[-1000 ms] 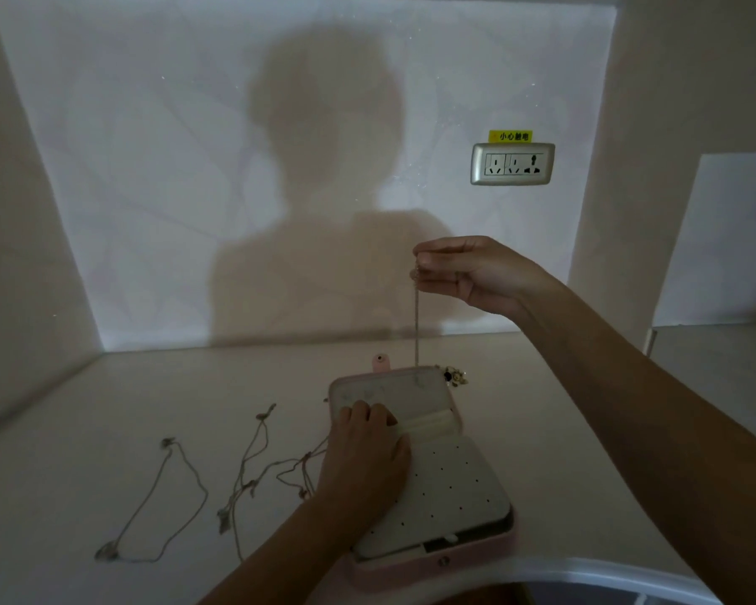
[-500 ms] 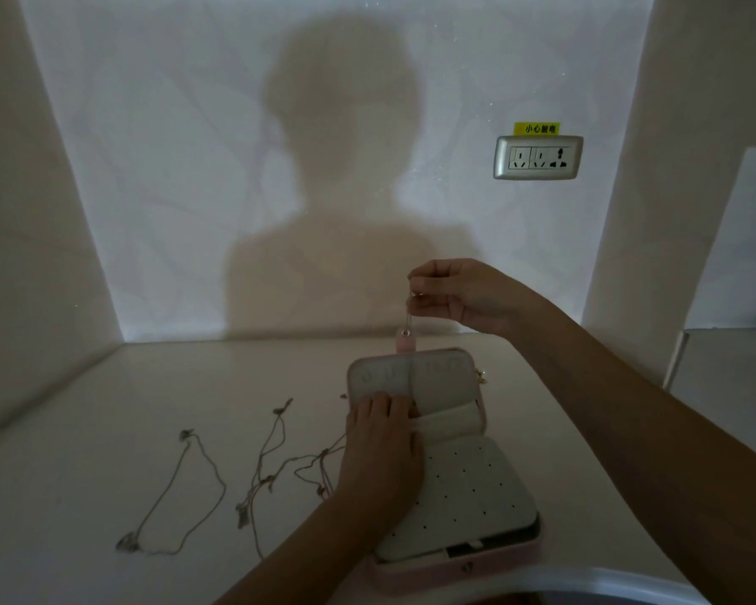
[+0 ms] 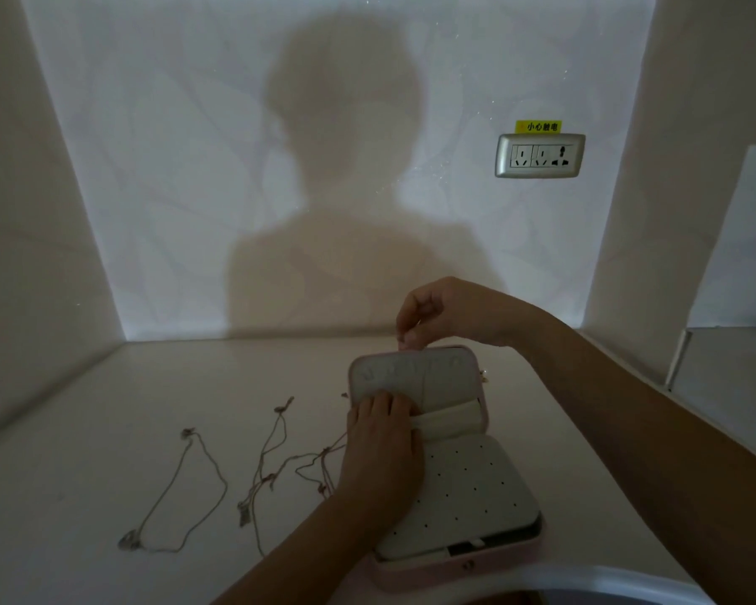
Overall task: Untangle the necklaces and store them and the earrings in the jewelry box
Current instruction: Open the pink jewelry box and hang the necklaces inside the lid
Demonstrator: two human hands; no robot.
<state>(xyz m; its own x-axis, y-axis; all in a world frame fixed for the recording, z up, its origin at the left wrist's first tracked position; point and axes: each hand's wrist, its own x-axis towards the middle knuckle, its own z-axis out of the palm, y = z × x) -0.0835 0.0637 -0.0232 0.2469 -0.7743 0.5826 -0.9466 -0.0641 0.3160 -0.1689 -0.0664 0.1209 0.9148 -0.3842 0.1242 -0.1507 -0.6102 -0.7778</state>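
box (image 3: 468, 486): a pink jewelry case lying open on the table (image 3: 105, 430), lined in pale grey. The near half is a flat panel dotted with small holes. The far half tilts up, with a row of little hooks near its top and a padded roll across the hinge.
left hand (image 3: 383, 447): palm down on the middle of the box, fingers laid flat against the far half's lining, gripping nothing.
right hand (image 3: 441, 316): at the box's far rim, fingers curled, tips pinching the end of a thin chain (image 3: 404, 344) that barely shows in the dim light.
loose necklace (image 3: 193, 486): well left of the box, one open loop with a pendant at its near end.
tangled necklaces (image 3: 289, 465): just left of the box, strands crossing and running in beneath the left hand.
socket (image 3: 540, 155): on the wall above and right of the box, under a yellow label.
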